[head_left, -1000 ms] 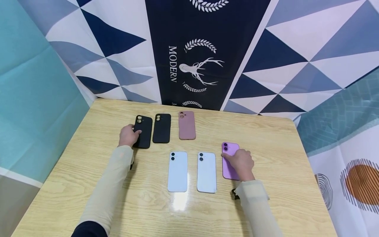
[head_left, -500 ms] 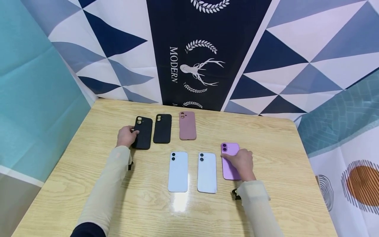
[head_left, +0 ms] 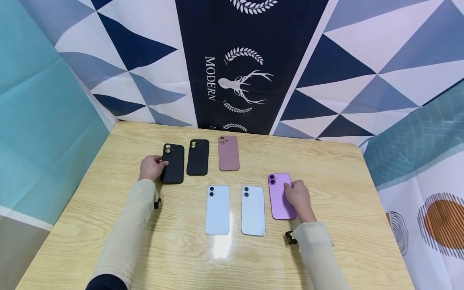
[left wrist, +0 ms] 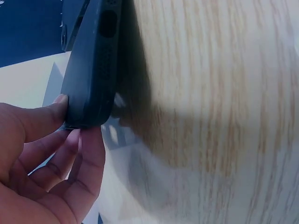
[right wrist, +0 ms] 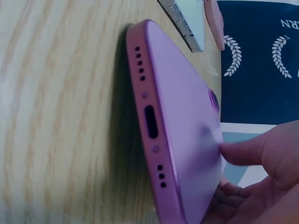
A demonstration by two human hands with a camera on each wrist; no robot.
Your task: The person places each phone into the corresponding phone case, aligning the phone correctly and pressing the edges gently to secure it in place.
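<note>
My left hand (head_left: 150,167) pinches the left edge of a black phone case (head_left: 174,164), thumb on its back and fingertips at the edge, as the left wrist view shows. A second black phone case (head_left: 197,157) lies just right of it, and a pink phone case (head_left: 228,153) further right. My right hand (head_left: 299,197) holds the right edge of a purple phone (head_left: 280,197), with the thumb (right wrist: 243,152) on its back. In the right wrist view the other fingers are partly hidden behind the phone's edge. Two white phones (head_left: 217,210) lie side by side left of the purple phone.
All these things lie on a light wooden table (head_left: 181,257). Patterned cloth (head_left: 239,80) hangs behind its far edge, with teal cloth (head_left: 40,121) along the left. Dark wrist cameras (head_left: 290,237) sit under the sleeves.
My left hand and its black case have shifted slightly left and nearer, widening the gap to the second case. My right thumb has slid right across the purple phone, which has moved slightly left.
</note>
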